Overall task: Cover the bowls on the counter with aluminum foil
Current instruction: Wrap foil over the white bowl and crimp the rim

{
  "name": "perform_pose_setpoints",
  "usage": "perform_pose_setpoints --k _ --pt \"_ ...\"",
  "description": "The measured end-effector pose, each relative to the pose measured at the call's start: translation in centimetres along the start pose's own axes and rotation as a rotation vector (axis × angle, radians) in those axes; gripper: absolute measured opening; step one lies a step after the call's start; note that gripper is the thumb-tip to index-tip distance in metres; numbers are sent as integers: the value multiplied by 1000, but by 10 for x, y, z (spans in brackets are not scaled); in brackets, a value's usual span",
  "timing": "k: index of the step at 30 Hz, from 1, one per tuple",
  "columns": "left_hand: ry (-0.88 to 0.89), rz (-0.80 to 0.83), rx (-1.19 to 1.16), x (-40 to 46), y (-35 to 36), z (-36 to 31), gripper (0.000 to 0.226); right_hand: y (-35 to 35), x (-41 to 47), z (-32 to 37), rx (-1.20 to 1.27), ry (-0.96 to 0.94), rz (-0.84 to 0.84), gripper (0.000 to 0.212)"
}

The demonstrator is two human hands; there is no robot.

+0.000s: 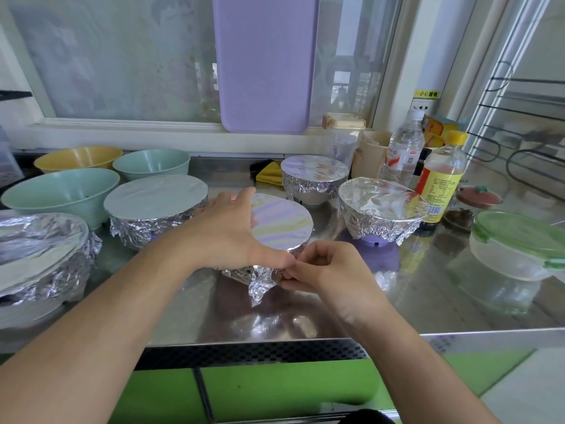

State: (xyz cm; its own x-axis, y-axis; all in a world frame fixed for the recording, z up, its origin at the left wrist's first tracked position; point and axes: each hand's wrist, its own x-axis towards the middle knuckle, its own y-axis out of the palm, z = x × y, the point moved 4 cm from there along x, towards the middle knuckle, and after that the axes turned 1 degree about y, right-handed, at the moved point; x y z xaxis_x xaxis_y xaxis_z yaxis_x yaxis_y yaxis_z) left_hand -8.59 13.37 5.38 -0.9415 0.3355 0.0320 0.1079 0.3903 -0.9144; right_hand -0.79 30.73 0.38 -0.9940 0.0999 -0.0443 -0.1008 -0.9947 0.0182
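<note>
Foil (282,223) lies taut over the bowl — left hand (227,231) pressing flat, right hand (318,266) pinching its crinkled edge.

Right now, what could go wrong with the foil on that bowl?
The right hand pinches a loose foil flap at the bowl's near edge; a hard tug might tear it. The left hand steadies the top; pressing too hard might dent the foil.

Yellow sticker (427,93) on the window frame reads 小心; bottle labels illegible
</note>
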Motion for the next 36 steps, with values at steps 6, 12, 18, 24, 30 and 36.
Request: perform_pose_setpoints --k 6,12,18,24,30,36 --pt "-15 4 24 -4 -2 -4 152 9 -2 -4 37 135 42 21" --pt "-39 21 83 -9 -4 -10 151 3 -30 1 -287 11 -119 7" --pt "-49 18 96 -11 -4 -9 148 40 -50 -11 -562 -398 -304 44" --pt "-51 33 91 -11 -3 -8 153 49 -38 -19 -563 -370 -382 33" --pt "-51 37 91 -12 -4 -9 155 61 -33 -22 -900 -564 -511 32" --pt "-39 41 87 -12 -3 -8 151 55 -48 -28 -885 -743 -334 8"
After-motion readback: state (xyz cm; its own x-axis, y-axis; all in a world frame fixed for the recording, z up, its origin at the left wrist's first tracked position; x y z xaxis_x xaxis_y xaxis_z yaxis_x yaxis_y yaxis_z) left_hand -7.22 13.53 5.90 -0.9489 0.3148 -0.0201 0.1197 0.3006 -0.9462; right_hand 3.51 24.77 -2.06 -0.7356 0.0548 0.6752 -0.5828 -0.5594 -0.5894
